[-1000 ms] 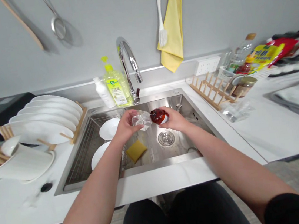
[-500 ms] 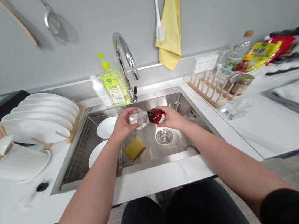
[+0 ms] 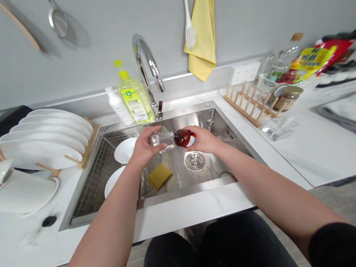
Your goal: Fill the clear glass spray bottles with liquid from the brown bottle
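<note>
Over the stainless steel sink (image 3: 184,172), my left hand (image 3: 144,146) grips a small transparent faceted container (image 3: 161,137). My right hand (image 3: 203,139) holds a small amber bottle (image 3: 182,138) with a white label patch, tilted to the left. The bottle's narrow end meets the container's right side, and my fingers hide part of both. Below my hands lie a yellow sponge (image 3: 159,176), the metal drain (image 3: 195,161) and two white plates (image 3: 125,150).
Behind the sink stand a chrome faucet (image 3: 140,50), green dish soap (image 3: 133,101) and a white bottle (image 3: 118,106). White plates fill a rack (image 3: 45,137) at left. A wooden rack (image 3: 249,107), jar and packages sit at right.
My hands have come closer together. The amber bottle has moved left against the transparent container and tilts further. The whole view has shifted slightly.
</note>
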`<move>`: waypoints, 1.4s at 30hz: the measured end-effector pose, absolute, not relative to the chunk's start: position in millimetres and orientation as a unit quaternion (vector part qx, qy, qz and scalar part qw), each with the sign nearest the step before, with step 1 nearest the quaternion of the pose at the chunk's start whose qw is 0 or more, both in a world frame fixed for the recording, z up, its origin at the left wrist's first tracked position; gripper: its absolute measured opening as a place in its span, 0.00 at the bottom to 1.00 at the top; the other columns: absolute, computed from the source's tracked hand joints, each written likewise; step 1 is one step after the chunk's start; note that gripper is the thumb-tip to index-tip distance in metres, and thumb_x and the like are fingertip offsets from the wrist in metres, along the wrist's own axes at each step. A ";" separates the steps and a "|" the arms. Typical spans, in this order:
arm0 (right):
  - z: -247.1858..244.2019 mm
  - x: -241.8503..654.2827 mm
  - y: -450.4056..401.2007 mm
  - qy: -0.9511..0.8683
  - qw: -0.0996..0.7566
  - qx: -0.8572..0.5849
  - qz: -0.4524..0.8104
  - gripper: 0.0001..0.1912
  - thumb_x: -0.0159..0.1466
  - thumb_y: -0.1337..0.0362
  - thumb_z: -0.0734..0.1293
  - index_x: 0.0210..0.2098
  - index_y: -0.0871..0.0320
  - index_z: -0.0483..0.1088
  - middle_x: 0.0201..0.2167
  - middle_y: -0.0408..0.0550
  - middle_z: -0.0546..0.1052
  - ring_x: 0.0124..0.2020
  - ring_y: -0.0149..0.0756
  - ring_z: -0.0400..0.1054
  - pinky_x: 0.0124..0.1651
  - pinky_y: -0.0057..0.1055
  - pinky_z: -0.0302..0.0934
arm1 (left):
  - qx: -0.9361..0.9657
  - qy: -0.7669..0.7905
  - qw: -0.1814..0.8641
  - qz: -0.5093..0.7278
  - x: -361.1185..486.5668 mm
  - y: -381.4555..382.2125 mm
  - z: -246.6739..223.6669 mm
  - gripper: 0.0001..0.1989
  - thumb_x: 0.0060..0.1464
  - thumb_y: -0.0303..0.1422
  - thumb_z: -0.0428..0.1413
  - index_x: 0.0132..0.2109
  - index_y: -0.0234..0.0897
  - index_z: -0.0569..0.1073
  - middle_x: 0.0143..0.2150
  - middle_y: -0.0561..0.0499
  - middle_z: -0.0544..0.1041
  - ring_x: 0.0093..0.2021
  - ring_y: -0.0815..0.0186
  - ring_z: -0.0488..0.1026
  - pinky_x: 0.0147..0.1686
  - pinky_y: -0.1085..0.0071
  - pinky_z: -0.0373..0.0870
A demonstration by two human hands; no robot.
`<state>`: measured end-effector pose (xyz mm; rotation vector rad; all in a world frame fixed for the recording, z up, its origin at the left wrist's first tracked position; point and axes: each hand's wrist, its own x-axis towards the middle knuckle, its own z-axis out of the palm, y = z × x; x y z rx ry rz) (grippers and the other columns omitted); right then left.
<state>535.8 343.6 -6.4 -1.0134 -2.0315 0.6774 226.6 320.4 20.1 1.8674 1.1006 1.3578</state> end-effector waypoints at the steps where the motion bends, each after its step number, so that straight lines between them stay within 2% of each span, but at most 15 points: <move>1: -6.7 535.6 343.5 -0.793 0.376 -0.399 0.264 0.46 0.50 0.64 0.88 0.67 0.52 0.79 0.63 0.55 0.84 0.62 0.55 0.81 0.70 0.50 0.71 | 0.701 0.411 0.289 0.506 226.7 320.1 20.8 0.38 0.42 0.38 0.82 0.62 0.45 0.86 0.59 0.44 0.81 0.57 0.51 0.81 0.66 0.47 0.74; 3: -7.6 535.4 343.4 -0.792 0.376 -0.405 0.260 0.46 0.49 0.64 0.88 0.66 0.52 0.79 0.63 0.55 0.84 0.62 0.55 0.81 0.70 0.51 0.71 | 0.695 0.413 0.303 0.505 227.5 319.4 21.3 0.39 0.41 0.38 0.82 0.62 0.44 0.86 0.58 0.44 0.81 0.55 0.51 0.81 0.66 0.47 0.75; 9: -9.5 535.4 344.1 -0.802 0.367 -0.411 0.232 0.46 0.50 0.62 0.88 0.67 0.53 0.79 0.63 0.56 0.84 0.62 0.57 0.80 0.68 0.51 0.72 | 0.645 0.412 0.373 0.524 230.1 319.2 18.1 0.45 0.37 0.37 0.83 0.65 0.41 0.81 0.60 0.42 0.84 0.63 0.47 0.81 0.71 0.44 0.72; 14: -5.5 535.0 342.1 -0.802 0.363 -0.407 0.242 0.45 0.49 0.64 0.88 0.65 0.53 0.79 0.61 0.54 0.85 0.59 0.54 0.81 0.65 0.48 0.73 | 0.626 0.397 0.409 0.532 231.5 317.6 19.3 0.45 0.37 0.37 0.83 0.64 0.41 0.79 0.64 0.40 0.83 0.66 0.44 0.81 0.70 0.43 0.75; 21: 0.5 533.8 337.9 -0.804 0.353 -0.406 0.252 0.42 0.49 0.62 0.89 0.62 0.52 0.81 0.56 0.50 0.86 0.54 0.53 0.81 0.62 0.48 0.74 | 0.633 0.390 0.388 0.545 231.6 315.5 22.2 0.43 0.38 0.36 0.83 0.63 0.40 0.80 0.65 0.40 0.82 0.67 0.44 0.81 0.72 0.41 0.74; 32: 3.9 533.4 335.4 -0.814 0.331 -0.413 0.238 0.38 0.49 0.62 0.89 0.59 0.52 0.81 0.53 0.49 0.86 0.52 0.53 0.82 0.60 0.46 0.73 | 0.644 0.382 0.375 0.547 233.5 314.4 26.8 0.43 0.35 0.34 0.83 0.62 0.39 0.81 0.63 0.40 0.83 0.63 0.45 0.82 0.72 0.39 0.73; 38: 2.8 533.7 335.1 -0.819 0.321 -0.413 0.238 0.38 0.50 0.63 0.89 0.59 0.52 0.81 0.52 0.48 0.87 0.51 0.53 0.82 0.59 0.45 0.74 | 0.649 0.390 0.365 0.543 235.2 313.1 26.5 0.43 0.35 0.35 0.83 0.61 0.40 0.82 0.61 0.41 0.83 0.63 0.43 0.81 0.69 0.39 0.77; 42: 2.6 533.4 334.8 -0.816 0.322 -0.417 0.239 0.39 0.48 0.63 0.90 0.58 0.52 0.81 0.53 0.49 0.87 0.52 0.54 0.82 0.59 0.45 0.74 | 0.658 0.389 0.355 0.538 234.9 313.2 26.9 0.42 0.36 0.35 0.82 0.61 0.40 0.82 0.61 0.41 0.83 0.63 0.43 0.82 0.71 0.40 0.75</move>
